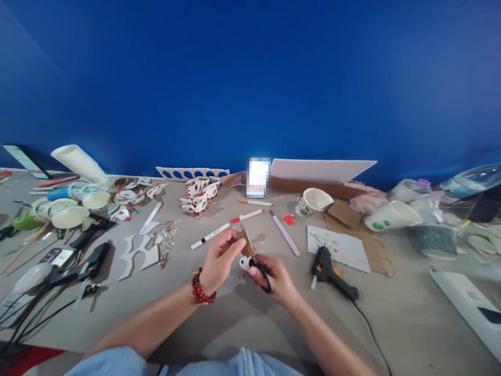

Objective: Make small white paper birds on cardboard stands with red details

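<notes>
My right hand is closed around the black handles of a pair of scissors, whose blades point up and away from me. Between the fingers of my left hand is a small piece of brown cardboard, close against the scissor blades. Whether the blades are cutting into it I cannot tell. A small white piece with a black dot shows by the scissor handles; what supports it is partly hidden. A red marker and a white marker with a black band lie just beyond my hands.
A black glue gun rests on a drawing sheet at right, its cord running toward me. Left are white foam offcuts, scraps and more glue guns. A lit phone stands against the back; a patterned paper cup lies right.
</notes>
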